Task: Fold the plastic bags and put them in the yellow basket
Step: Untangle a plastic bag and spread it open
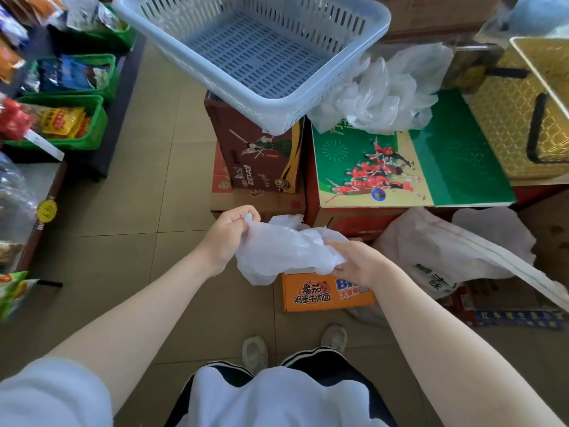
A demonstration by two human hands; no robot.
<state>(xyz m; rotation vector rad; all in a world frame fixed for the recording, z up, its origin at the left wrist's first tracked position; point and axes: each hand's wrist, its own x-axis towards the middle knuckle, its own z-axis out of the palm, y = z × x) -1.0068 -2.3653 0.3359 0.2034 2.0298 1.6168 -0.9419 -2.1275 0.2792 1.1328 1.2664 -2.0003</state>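
White plastic bag [286, 251] is pinched by the left hand [226, 234] and gripped by the right hand [357, 261].

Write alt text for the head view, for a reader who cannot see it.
Both hands, left hand and right hand, grip a crumpled white plastic bag above the tiled floor. More bags lie heaped on a green box, between an empty blue basket and the yellow basket.

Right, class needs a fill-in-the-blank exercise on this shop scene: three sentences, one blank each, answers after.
1. Both hands, the left hand and the right hand, grip a crumpled white plastic ____.
2. The pale ____ basket holds nothing.
3. The loose pile of clear bags lies on a ____ box.

Answers: bag; blue; green
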